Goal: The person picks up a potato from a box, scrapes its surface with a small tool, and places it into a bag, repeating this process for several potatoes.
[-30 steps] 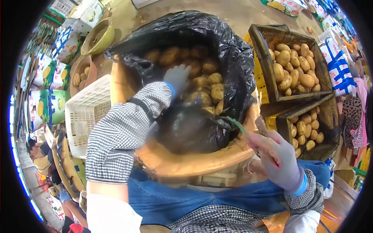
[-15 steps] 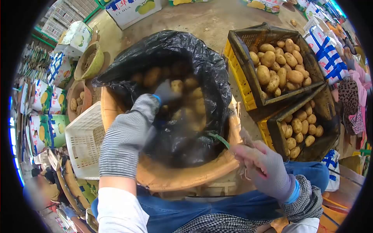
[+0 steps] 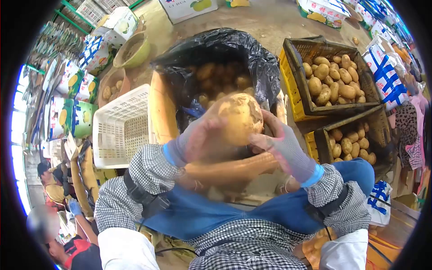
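Note:
A large potato point(image 3: 241, 116) with rough brown patches on its skin is held up between my two gloved hands, over the near part of a box lined with a black plastic bag point(image 3: 265, 76). My left hand point(image 3: 200, 134) grips its left side, partly blurred. On the right side, the fingers of my right hand point(image 3: 284, 141) press against the potato near its lower edge. More potatoes point(image 3: 216, 74) lie inside the bag behind it. The tan rim of the box point(image 3: 234, 168) shows below my hands.
Two yellow-sided crates, an upper one point(image 3: 288, 85) and a lower one point(image 3: 312, 146), hold potatoes at right. A white plastic basket point(image 3: 105, 148) stands left of the box. Printed cartons point(image 3: 83, 119) and a round tub point(image 3: 135, 51) are farther left. Other people point(image 3: 81, 252) are at lower left.
My left hand has come out of the bag, and both hands now hold the large potato. The thin thing with a green part in my right hand is no longer visible. The view has shifted.

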`<action>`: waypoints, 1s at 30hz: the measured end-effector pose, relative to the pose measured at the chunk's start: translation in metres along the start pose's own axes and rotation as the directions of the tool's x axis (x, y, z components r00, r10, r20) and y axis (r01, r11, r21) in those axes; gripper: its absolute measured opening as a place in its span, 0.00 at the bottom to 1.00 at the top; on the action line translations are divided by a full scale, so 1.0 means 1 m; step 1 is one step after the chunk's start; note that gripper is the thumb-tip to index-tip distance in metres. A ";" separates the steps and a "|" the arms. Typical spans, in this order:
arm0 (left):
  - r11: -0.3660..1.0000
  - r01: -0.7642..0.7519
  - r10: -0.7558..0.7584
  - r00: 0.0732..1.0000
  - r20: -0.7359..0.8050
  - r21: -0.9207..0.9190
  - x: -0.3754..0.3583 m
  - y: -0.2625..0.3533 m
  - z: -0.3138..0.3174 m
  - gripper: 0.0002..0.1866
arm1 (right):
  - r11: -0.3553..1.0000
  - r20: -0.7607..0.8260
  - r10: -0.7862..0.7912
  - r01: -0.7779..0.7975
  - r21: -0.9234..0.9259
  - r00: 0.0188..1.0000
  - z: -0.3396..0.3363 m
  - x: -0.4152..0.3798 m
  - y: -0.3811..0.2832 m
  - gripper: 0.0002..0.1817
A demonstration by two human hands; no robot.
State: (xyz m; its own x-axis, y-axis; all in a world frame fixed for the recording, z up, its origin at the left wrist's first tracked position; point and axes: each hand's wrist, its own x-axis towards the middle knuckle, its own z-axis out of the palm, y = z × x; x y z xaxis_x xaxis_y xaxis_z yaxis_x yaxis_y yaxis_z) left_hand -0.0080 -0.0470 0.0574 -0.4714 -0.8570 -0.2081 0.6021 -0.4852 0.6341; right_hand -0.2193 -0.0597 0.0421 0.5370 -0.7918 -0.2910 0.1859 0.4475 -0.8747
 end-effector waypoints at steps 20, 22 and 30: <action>0.998 -0.063 0.064 0.990 -0.129 0.013 -0.029 -0.055 -0.006 0.28 | 0.949 -0.092 -0.132 0.099 -0.300 0.987 0.002 0.000 0.006 0.25; 0.997 -0.054 0.062 0.983 -0.174 0.053 -0.028 -0.058 -0.007 0.27 | 0.948 -0.075 -0.092 0.064 -0.311 0.993 0.000 0.001 0.005 0.24; 0.998 -0.054 0.040 0.956 -0.290 -0.042 -0.017 -0.075 -0.026 0.22 | 0.925 -0.061 0.113 -0.127 -0.357 0.992 0.005 0.003 0.012 0.21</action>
State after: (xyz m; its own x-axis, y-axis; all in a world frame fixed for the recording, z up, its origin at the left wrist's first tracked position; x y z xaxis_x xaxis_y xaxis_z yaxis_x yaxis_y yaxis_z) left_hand -0.0282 -0.0003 -0.0054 -0.2400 -0.8891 -0.3897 0.6536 -0.4448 0.6124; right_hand -0.2111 -0.0543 0.0327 0.5034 -0.7601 -0.4108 -0.1901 0.3664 -0.9108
